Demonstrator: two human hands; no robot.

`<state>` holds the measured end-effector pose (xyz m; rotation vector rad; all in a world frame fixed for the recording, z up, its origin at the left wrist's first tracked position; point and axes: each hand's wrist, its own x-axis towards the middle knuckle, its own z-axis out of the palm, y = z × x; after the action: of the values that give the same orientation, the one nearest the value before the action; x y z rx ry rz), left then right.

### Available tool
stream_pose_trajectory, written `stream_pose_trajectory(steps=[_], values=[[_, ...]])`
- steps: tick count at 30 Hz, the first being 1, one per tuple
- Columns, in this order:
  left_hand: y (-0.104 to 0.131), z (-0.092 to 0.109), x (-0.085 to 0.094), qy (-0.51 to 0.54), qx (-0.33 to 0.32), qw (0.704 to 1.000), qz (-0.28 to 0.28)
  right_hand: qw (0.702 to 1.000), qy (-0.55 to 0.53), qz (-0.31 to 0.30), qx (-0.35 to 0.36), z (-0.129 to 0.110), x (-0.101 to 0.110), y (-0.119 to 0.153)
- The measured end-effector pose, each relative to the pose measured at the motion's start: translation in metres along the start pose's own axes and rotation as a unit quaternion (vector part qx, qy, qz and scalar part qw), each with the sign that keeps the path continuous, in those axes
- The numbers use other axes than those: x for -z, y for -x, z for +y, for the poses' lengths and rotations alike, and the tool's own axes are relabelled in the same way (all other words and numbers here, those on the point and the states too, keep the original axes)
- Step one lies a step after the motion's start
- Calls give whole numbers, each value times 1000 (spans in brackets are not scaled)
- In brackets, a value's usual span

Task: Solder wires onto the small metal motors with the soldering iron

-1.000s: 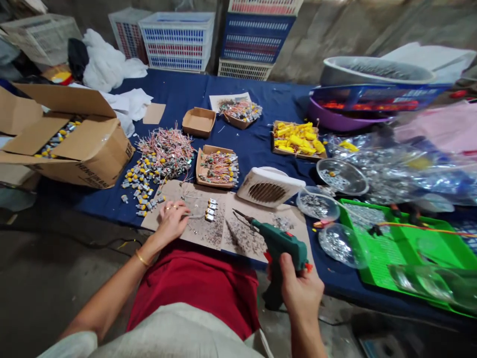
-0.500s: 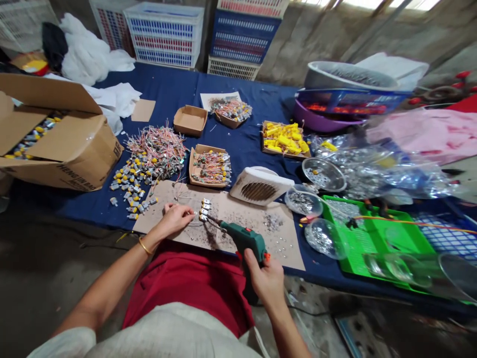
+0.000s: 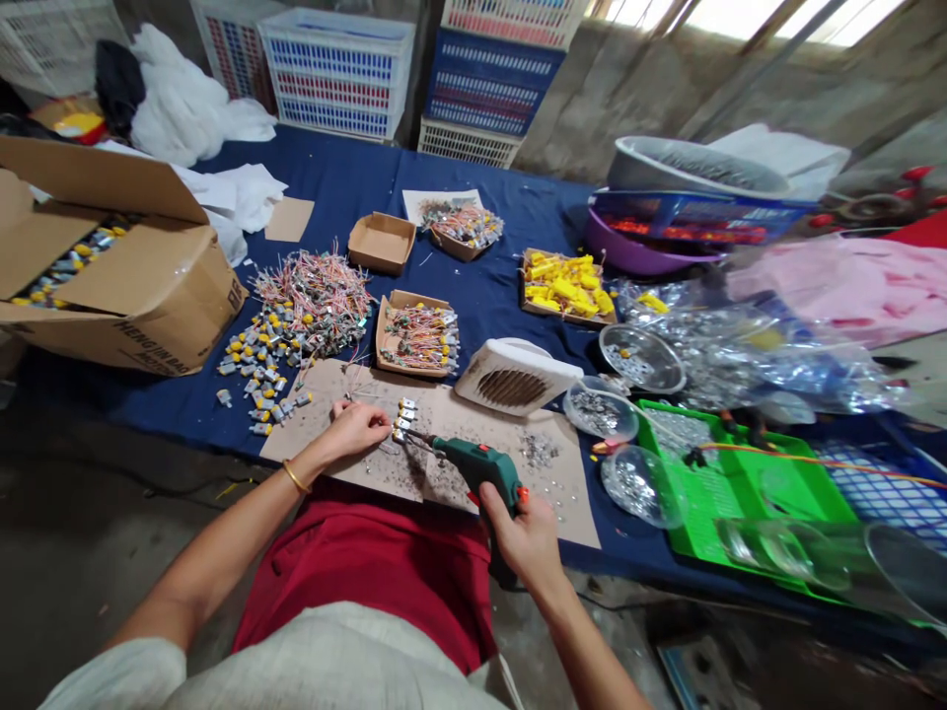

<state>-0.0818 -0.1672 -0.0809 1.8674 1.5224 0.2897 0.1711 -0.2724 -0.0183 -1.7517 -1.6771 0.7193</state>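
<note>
My right hand (image 3: 524,537) is wrapped round the grip of a green soldering gun (image 3: 484,463) with an orange knob at its back. The gun's thin tip points left and meets a short row of small motors (image 3: 403,419) on the cardboard sheet (image 3: 466,419). Beside that row, at its left, my left hand (image 3: 359,427) has its fingertips pinched together close to the nearest motor. Whatever lies between those fingertips is too small to make out. Dark specks and bits of metal are scattered over the cardboard around the tip.
Loose motors (image 3: 262,380) and a pile of wired ones (image 3: 315,296) lie left. A box of wired motors (image 3: 418,335) and a white vent fan (image 3: 518,375) stand behind the cardboard. Bowls of metal parts (image 3: 640,483) and a green tray (image 3: 799,483) are right.
My left fingertips have moved slightly right, closer to the motor row. The soldering gun stays in my right hand with its tip at the motors. The whole view has shifted slightly.
</note>
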Motion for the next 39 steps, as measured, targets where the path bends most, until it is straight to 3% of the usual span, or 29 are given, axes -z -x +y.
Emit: stream_pose_trajectory(steps=[5, 15, 32, 39], values=[[-2, -2, -3, 4, 11, 1000, -2, 999, 21, -8, 42, 1, 2, -7], [-3, -1, -3, -3, 15, 1000, 0, 997, 47, -31, 45, 6, 4, -12], [-2, 3, -2, -18, 16, 1000, 6, 983, 62, -72, 159, -6, 12, -25], [-1, 4, -1, -17, 10, 1000, 9, 976, 81, -101, 177, -23, 19, -35]])
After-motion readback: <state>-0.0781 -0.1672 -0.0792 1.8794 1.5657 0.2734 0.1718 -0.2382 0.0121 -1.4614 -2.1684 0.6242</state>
